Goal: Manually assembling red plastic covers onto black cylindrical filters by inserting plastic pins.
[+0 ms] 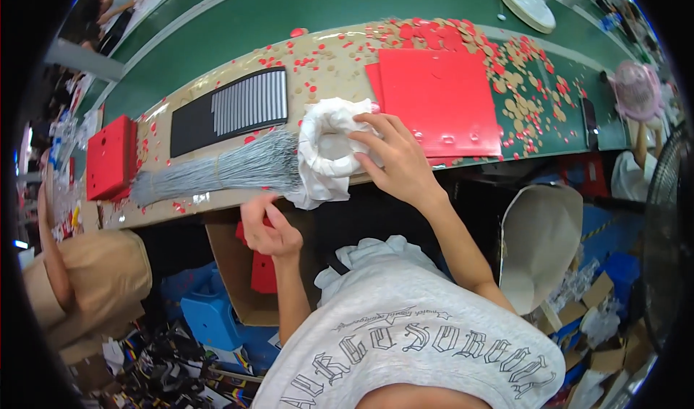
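"As we catalogue the centre of the frame, what do we enter first?"

"One white wrapped ring [311,145], upper middle, at the table's near edge, loose white cloth [325,191] hanging below it. We list the right hand [396,156] at its right side, fingers spread over the rim; whether they grasp it, we cannot tell."

"And the left hand [269,228]?"

"Left of centre, fingers curled, thumb raised, just below one bundle of thin grey wires [224,169]. We cannot tell whether anything is pinched there."

"Remaining items?"

"Upper left of centre: one black board [190,128] bearing a row of grey strips [249,104]. Far left: one red block [108,160]. Upper right of centre: red sheets [441,98], stacked. Right of those: red and tan discs [524,109], scattered over a green table [253,19]. Far right: one pink fan [636,89]."
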The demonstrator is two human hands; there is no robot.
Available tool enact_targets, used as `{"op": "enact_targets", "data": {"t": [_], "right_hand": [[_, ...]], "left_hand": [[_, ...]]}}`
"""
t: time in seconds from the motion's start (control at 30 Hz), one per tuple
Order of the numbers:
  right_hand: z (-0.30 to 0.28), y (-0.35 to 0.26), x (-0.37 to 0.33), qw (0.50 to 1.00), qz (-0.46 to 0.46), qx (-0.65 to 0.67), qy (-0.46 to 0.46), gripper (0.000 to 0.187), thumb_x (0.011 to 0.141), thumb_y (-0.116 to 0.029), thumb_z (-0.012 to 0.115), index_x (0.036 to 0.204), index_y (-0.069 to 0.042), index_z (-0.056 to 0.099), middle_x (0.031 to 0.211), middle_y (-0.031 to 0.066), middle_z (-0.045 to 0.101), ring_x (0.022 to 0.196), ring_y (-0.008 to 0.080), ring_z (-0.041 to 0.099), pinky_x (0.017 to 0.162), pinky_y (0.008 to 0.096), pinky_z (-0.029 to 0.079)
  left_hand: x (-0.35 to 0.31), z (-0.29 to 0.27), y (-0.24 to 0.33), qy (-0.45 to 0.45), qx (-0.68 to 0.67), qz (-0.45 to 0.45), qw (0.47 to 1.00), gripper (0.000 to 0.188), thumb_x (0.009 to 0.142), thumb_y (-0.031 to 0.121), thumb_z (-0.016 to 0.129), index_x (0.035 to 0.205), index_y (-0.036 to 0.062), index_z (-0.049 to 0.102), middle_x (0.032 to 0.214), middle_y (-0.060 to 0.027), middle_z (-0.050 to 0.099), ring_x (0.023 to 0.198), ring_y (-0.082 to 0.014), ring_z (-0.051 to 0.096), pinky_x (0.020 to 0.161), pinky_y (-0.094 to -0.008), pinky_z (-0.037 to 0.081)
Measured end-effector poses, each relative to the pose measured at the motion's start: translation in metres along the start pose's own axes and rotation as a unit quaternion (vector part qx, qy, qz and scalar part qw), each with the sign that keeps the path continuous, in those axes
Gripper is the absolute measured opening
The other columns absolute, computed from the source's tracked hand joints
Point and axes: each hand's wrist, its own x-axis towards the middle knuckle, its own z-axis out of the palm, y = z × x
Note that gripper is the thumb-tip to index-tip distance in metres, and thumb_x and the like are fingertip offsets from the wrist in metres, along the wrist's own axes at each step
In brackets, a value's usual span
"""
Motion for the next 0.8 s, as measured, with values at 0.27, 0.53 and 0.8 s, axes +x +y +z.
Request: {"op": "enact_targets", "data": {"t": [0.27, 0.53, 0.8], "right_hand": [[-0.001, -0.007, -0.01, 0.999, 0.031, -0.024, 0.019, 0.034, 0.085, -0.007, 0.068, 0.119, -0.006, 0.063, 0.133, 0.0135, 0.056, 0.123, 0.0371, 0.052, 0.104, 0.0461, 0.045], [0.013, 0.006, -0.03, 0.997, -0.026, -0.048, 0.056, 0.033, 0.083, -0.017, 0.07, 0.113, -0.005, 0.065, 0.136, 0.0129, 0.053, 0.126, 0.0318, 0.049, 0.095, 0.047, 0.048], [-0.038, -0.001, -0.03, 0.989, -0.039, 0.048, 0.134, 0.017, 0.083, -0.006, 0.068, 0.1, -0.004, 0.067, 0.114, 0.0088, 0.066, 0.11, 0.0287, 0.06, 0.093, 0.0404, 0.051]], "left_hand": [[0.143, 0.045, -0.164, -0.384, 0.275, -0.046, 0.88, 0.064, 0.082, 0.017, 0.065, 0.144, 0.0097, 0.047, 0.138, -0.0252, 0.051, 0.13, -0.042, 0.046, 0.107, -0.0483, 0.042], [0.201, 0.062, -0.265, -0.634, 0.293, -0.101, 0.709, 0.11, 0.029, 0.016, 0.098, 0.128, 0.002, 0.053, 0.131, -0.02, 0.06, 0.124, -0.0373, 0.055, 0.107, -0.0419, 0.045], [0.281, -0.002, -0.241, -0.642, 0.122, -0.149, 0.742, 0.027, 0.064, 0.002, 0.079, 0.074, -0.0016, 0.054, 0.065, 0.0067, 0.047, 0.061, -0.0057, 0.042, 0.054, -0.0279, 0.034]]}}
